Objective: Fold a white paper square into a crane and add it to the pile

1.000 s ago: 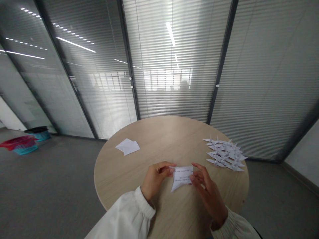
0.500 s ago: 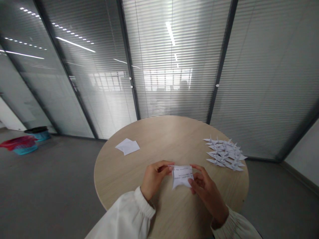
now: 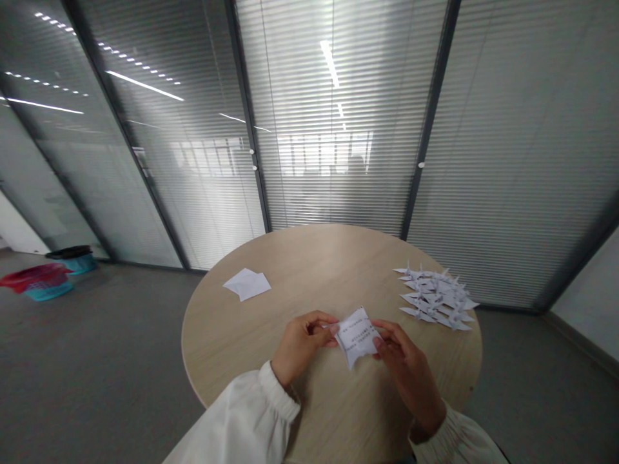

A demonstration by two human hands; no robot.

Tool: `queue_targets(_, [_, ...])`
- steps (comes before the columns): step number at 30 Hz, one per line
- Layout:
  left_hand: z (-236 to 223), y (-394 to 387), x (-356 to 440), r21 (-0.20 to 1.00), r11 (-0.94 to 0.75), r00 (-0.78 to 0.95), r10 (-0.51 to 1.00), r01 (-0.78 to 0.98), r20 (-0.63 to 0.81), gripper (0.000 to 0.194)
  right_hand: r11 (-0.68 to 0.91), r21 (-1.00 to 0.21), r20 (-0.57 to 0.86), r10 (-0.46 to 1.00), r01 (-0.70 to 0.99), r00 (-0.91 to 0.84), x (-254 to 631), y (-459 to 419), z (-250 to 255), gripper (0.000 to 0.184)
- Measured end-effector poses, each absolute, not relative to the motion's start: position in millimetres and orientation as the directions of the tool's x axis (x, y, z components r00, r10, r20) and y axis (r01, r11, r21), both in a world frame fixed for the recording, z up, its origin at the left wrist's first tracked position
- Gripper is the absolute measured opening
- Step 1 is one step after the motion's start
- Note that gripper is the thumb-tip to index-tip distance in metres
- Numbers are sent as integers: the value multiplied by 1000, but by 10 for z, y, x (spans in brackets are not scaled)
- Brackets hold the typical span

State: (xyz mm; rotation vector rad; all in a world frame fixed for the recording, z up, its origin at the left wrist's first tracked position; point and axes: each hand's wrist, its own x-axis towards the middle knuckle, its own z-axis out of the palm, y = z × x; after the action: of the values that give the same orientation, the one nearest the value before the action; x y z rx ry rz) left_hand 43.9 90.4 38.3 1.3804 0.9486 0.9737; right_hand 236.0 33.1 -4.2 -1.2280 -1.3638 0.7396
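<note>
Between my hands a small folded sheet of white printed paper (image 3: 358, 338) is held above the table, tilted with one corner pointing up. My left hand (image 3: 302, 345) pinches its left edge between thumb and fingers. My right hand (image 3: 403, 362) grips its right side with curled fingers. Both white cuffed sleeves show at the bottom. To the right on the round wooden table (image 3: 309, 258) lies a flat pile of several white origami cranes (image 3: 436, 299). Farther left rest loose white paper squares (image 3: 246, 285).
Behind the round table stands a glass partition with slatted blinds (image 3: 338, 167). Grey carpet (image 3: 111, 341) surrounds the table. At the far left stand a teal basket with red cloth (image 3: 46, 290) and a teal bin with a black top (image 3: 72, 258).
The folded paper has rotated in my fingers and now tilts with a corner upward. It sits slightly higher, and both hands have shifted a little around it. The cranes and squares have not moved.
</note>
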Motion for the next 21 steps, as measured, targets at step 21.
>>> queue_targets(21, [484, 732, 459, 981, -173, 710, 702, 86, 62, 45, 225, -888, 306, 940, 402, 152, 2345, 324, -33, 26])
